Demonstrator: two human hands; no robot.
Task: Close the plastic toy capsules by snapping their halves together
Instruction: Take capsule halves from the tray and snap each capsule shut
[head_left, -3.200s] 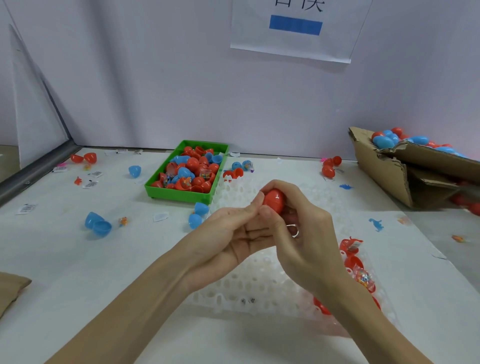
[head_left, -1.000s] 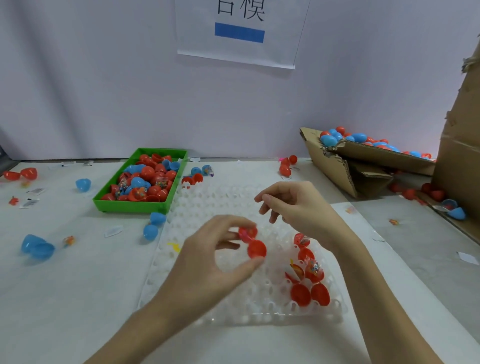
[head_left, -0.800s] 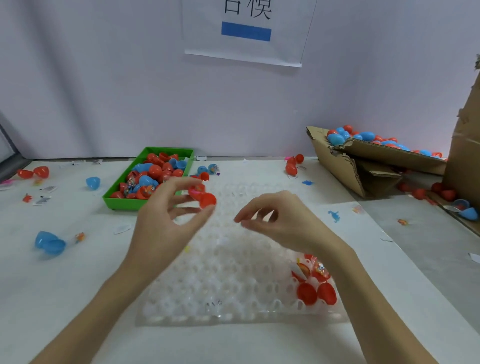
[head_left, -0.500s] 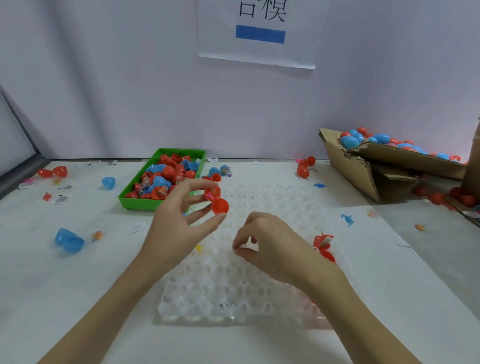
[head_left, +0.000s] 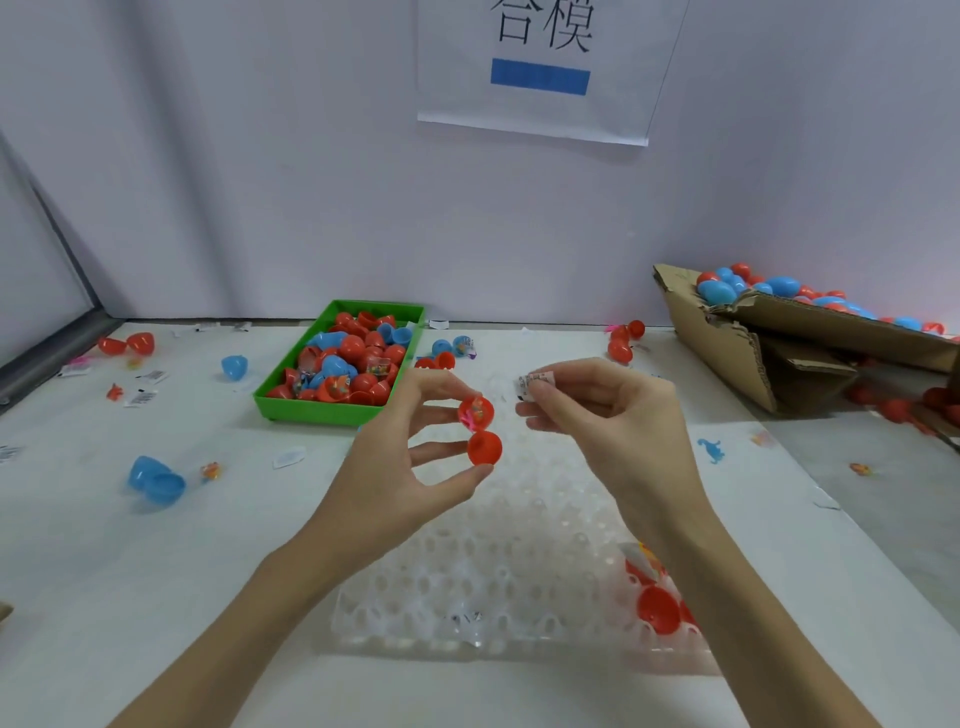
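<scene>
Firstly, on the far left of the white table (head_left: 104, 545) lie loose open capsules, a red one (head_left: 127, 344) and a blue one (head_left: 155, 482), with small paper slips near them. Further right stands the green tray (head_left: 332, 413), full of red and blue halves. Next comes the left hand (head_left: 410, 467), raised over the clear dimpled tray (head_left: 493, 587). It holds the open red capsule (head_left: 480, 431) between thumb and fingers; the two halves are joined at one edge and stand apart, and the upper half seems to contain a small toy. Just beside it, the right hand (head_left: 608, 421) pinches a small printed paper slip (head_left: 532, 385) with thumb and forefinger. More red halves (head_left: 657, 605) sit at the right corner of the clear tray, and a cardboard box (head_left: 753, 353) with capsules is at the far right.

I judge the capsule to be very light, of thin stiff plastic, smooth and a little slippery. It is best held on the round backs of both halves, pressing evenly until the rims click; pressing crookedly could make it slip away.
</scene>
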